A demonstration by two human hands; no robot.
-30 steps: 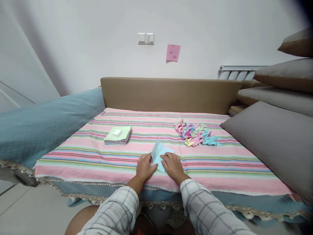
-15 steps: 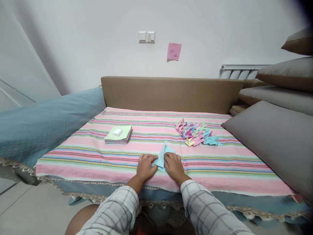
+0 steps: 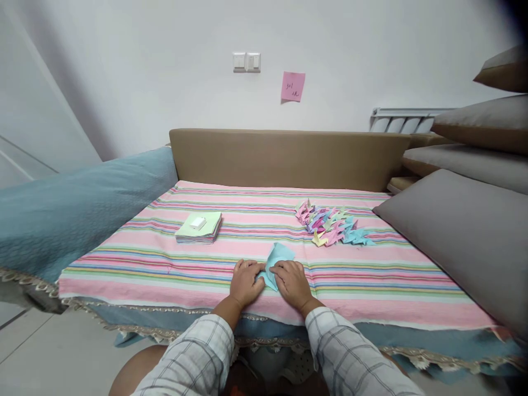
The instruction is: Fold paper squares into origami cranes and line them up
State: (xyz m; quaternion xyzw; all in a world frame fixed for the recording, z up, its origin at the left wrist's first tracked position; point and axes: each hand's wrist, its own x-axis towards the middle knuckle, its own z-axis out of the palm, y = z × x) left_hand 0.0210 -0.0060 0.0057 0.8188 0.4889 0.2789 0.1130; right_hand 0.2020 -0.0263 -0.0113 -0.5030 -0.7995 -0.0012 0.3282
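Observation:
A light-blue sheet of folding paper (image 3: 279, 253), partly folded, lies on the striped cloth between my two hands. My left hand (image 3: 246, 282) grips its left side, thumb and fingertips closed at the edge. From the right, my right hand (image 3: 292, 283) presses its fingers onto the middle of the paper. The fingers cover the lower folds in part. Beyond my right hand sits a cluster of folded paper cranes (image 3: 330, 224) in pink, purple, green, yellow and blue. Off to the left is a stack of square paper (image 3: 198, 234), light green on top, with a small white block (image 3: 198, 223) on it.
The striped cloth (image 3: 136, 247) covers the sofa seat, which ends in a lace-trimmed front edge. A brown backrest (image 3: 289, 159) stands behind. Grey cushions (image 3: 457, 225) are piled at the right, and a blue-covered armrest (image 3: 91, 192) bounds the left. A pink note (image 3: 292, 87) sticks to the wall.
The raised blue flap now lies flatter and spreads open at the top. My right hand's fingers have shifted slightly left across the paper; my left hand has barely moved.

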